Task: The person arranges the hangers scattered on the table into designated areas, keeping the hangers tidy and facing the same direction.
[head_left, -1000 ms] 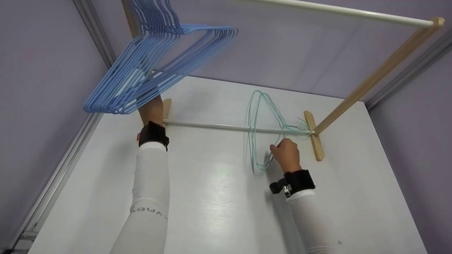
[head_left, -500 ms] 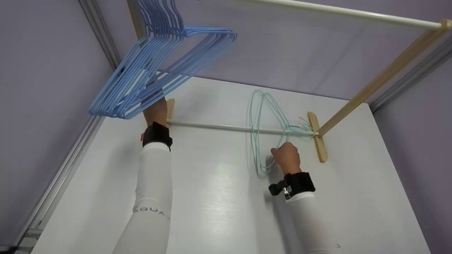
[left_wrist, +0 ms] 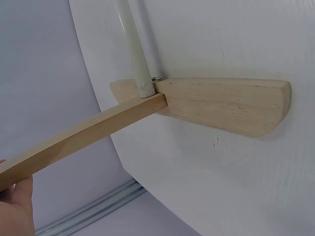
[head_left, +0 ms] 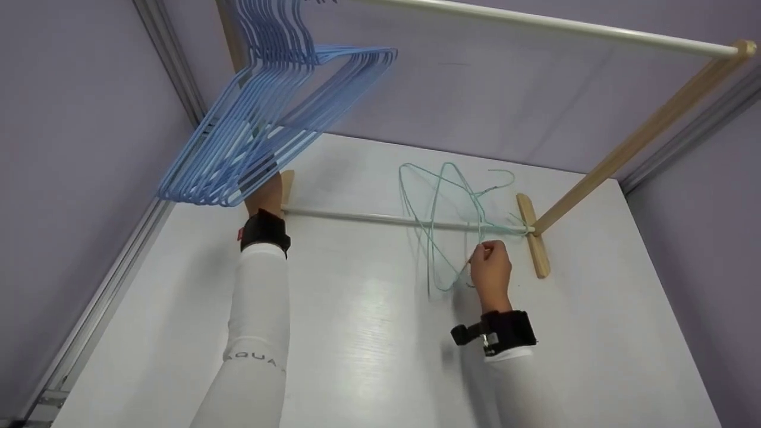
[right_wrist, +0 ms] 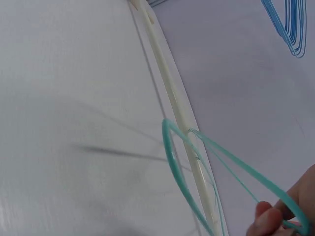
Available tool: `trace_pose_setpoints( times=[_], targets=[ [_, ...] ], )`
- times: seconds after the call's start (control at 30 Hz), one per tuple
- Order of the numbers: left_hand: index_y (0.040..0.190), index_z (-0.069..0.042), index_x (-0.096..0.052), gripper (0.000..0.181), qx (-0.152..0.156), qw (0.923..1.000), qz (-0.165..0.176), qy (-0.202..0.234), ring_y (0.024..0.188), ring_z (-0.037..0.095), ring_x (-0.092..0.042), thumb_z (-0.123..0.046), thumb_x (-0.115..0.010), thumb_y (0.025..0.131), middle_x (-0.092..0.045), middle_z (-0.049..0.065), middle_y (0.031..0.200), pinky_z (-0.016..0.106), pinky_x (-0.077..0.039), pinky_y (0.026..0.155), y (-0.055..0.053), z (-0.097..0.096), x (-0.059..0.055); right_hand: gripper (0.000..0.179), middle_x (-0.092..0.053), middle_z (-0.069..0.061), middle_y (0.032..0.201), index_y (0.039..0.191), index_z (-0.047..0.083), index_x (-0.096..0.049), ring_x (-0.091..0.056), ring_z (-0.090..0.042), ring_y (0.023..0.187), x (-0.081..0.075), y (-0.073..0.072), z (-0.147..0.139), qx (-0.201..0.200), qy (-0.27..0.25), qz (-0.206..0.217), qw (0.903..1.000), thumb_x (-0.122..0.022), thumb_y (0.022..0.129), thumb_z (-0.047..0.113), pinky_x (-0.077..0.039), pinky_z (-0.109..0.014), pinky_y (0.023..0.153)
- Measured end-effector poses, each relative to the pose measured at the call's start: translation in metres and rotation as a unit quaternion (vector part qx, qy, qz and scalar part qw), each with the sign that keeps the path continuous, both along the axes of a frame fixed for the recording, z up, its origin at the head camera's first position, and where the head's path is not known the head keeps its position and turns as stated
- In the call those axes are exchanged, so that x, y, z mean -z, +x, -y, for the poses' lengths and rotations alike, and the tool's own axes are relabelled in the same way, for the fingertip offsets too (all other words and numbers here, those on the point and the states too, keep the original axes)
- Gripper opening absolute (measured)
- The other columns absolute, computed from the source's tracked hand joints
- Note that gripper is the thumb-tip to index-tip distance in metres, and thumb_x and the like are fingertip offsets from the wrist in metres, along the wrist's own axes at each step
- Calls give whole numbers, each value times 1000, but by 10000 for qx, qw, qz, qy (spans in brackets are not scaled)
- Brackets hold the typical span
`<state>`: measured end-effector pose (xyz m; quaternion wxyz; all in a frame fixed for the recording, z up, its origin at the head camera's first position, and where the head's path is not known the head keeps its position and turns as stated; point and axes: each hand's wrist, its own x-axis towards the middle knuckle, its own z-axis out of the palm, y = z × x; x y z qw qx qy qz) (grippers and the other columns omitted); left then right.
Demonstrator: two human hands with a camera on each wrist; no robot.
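In the head view my left hand (head_left: 266,193) is partly hidden behind a row of blue wire hangers (head_left: 229,160). The left wrist view shows it gripping the rack's wooden upright (left_wrist: 83,140), with thumb and fingers round the edges. Above the lower rod, my right hand (head_left: 492,267) pinches a teal wire hanger (right_wrist: 256,175) by a lower part of its frame. That hanger stands tilted, its hook (head_left: 504,172) pointing right and free of the rod. Behind it, at least one more teal hanger hooks round the rod's right end.
The rack has an upper rod (head_left: 559,24), a lower rod (head_left: 357,216), a right upright (head_left: 642,137) and a right wooden foot (head_left: 538,258). It stands on a white tabletop (head_left: 368,356) between pale panels. Blue hangers fill the upper left.
The teal hangers have spread apart; one frame has swung left and its hook has lifted away from the lower rod. My right hand has shifted slightly right and down. My left hand stays put.
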<state>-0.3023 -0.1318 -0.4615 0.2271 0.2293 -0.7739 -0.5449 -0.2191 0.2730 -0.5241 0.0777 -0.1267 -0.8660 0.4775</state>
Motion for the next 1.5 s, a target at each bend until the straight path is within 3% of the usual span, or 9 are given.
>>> trace_pose_setpoints(
  times=[0.13,0.33,0.67,0.73,0.9,0.93,1.03,1.37,1.5],
  targets=[
    [144,0,-48,44,128,9958,220,-884,141,23,-41,-26,-38,111,-52,15,146,30,-27,117,1,2,1,19,-51,-4,78,115,-4,-52,-44,-7,59,-5,5,9,-8,-1495,-193,9886,-44,107,11,-36,-21,53],
    [131,-2,-57,46,-159,9970,39,-750,127,21,-53,-39,-44,108,-61,13,131,31,-38,107,3,1,-1,21,-53,-1,80,125,1,-45,-46,-9,54,-27,18,26,-658,-3963,638,9135,-44,107,11,-37,-20,51],
    [120,5,-60,38,-358,9967,-587,-426,114,25,-56,-29,-56,103,-63,17,116,28,-40,99,11,-11,-9,26,-61,-6,89,126,5,-39,-64,-19,72,-53,33,56,-3127,-4326,810,8417,-52,104,6,-57,-32,66],
    [119,9,-57,33,-101,9935,-1070,373,122,28,-51,-21,-50,106,-62,19,114,25,-36,104,16,-18,-15,25,-62,-7,90,123,6,-39,-66,-21,73,-59,35,60,-3348,-4234,704,8389,-54,103,6,-59,-36,68],
    [123,15,-51,31,93,9964,-825,149,126,37,-49,-11,-44,107,-60,28,119,33,-34,110,31,-33,-37,27,-63,-10,90,118,5,-36,-69,-24,78,-75,36,65,-3340,-4042,142,8514,-58,102,6,-61,-41,70],
    [125,15,-52,34,-126,9953,-448,-848,120,37,-54,-12,-48,105,-59,29,122,34,-38,107,29,-32,-33,27,-64,-11,90,118,4,-36,-69,-25,78,-79,35,66,-3300,-4015,-17,8543,-58,102,6,-61,-42,71],
    [130,14,-54,39,-457,9834,-416,-1709,121,38,-57,-15,-53,104,-61,30,124,40,-41,107,22,-29,-22,26,-66,-11,91,116,6,-35,-70,-26,80,-92,31,70,-3199,-4023,-496,8563,-57,102,4,-61,-44,72],
    [139,13,-48,44,-500,9677,-717,-2367,129,35,-52,-18,-38,110,-57,28,133,39,-36,113,-10,-10,20,27,-66,-13,91,118,3,-34,-71,-27,81,-130,5,76,-2975,-3966,-1537,8547,-55,102,1,-61,-42,72],
    [136,15,-47,49,-295,9656,-568,-2521,129,38,-52,-22,-25,113,-57,30,133,41,-41,110,-3,-15,14,27,-66,-15,90,118,2,-34,-71,-29,81,-142,-2,77,-2971,-3862,-1806,8544,-55,102,0,-61,-45,73]
  ],
)
